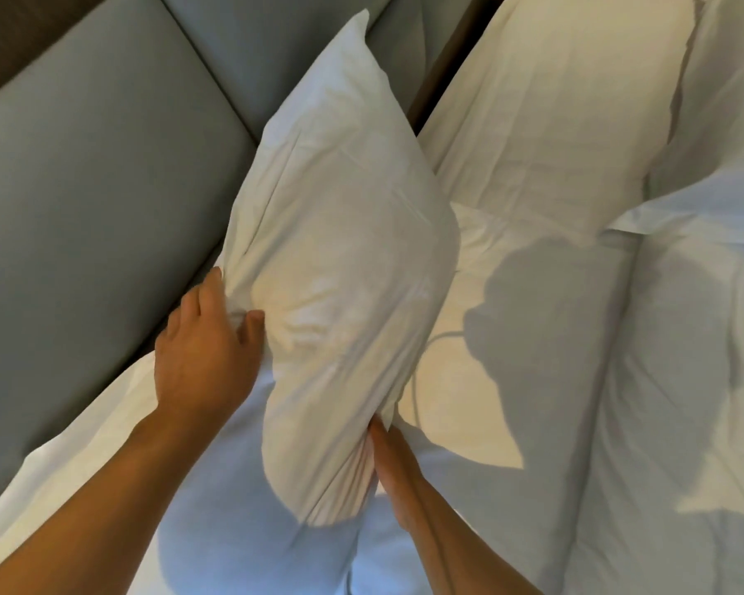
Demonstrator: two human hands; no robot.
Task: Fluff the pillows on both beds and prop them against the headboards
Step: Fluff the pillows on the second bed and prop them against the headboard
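Squeezing pillow (340, 251) mid-frame, left hand (203, 354) and right hand (394, 465) gripping it; not yet leaning on headboard (104, 165), more pillows waiting.

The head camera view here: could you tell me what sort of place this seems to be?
Probably a bedroom, perhaps a hotel room: a grey padded headboard, white bedding, and white pillows, one gripped by both hands.

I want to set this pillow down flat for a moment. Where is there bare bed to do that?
Free: the sheet between the held pillow and the duvet, below the propped pillow. Crowded: the near strip by the grey headboard, where the left hand, right hand and pillow fill it.
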